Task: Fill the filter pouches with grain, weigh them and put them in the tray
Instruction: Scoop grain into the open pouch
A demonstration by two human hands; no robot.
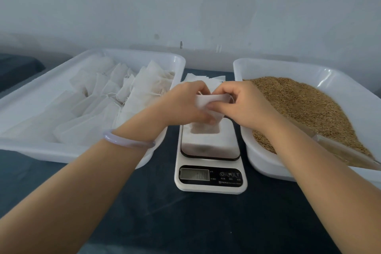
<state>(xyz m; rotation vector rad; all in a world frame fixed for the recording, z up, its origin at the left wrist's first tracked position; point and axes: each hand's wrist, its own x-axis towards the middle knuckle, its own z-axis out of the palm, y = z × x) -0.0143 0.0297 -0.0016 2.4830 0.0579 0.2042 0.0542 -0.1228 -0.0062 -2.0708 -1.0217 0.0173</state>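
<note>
Both my hands hold one white filter pouch (206, 103) above the white kitchen scale (210, 171). My left hand (185, 103) grips its left side and my right hand (241, 105) pinches its top edge and right side. A white cloth-like piece (210, 140) lies on the scale's platform under the pouch. The white tray (61, 150) on the left holds several pouches (115, 97). A second white tray (268, 163) on the right holds a heap of brown grain (305, 107).
A few loose white pouches (206, 78) lie on the dark table (185, 222) behind the scale. A clear scoop edge (346, 150) lies in the grain tray at the near right. A pale wall stands close behind the trays.
</note>
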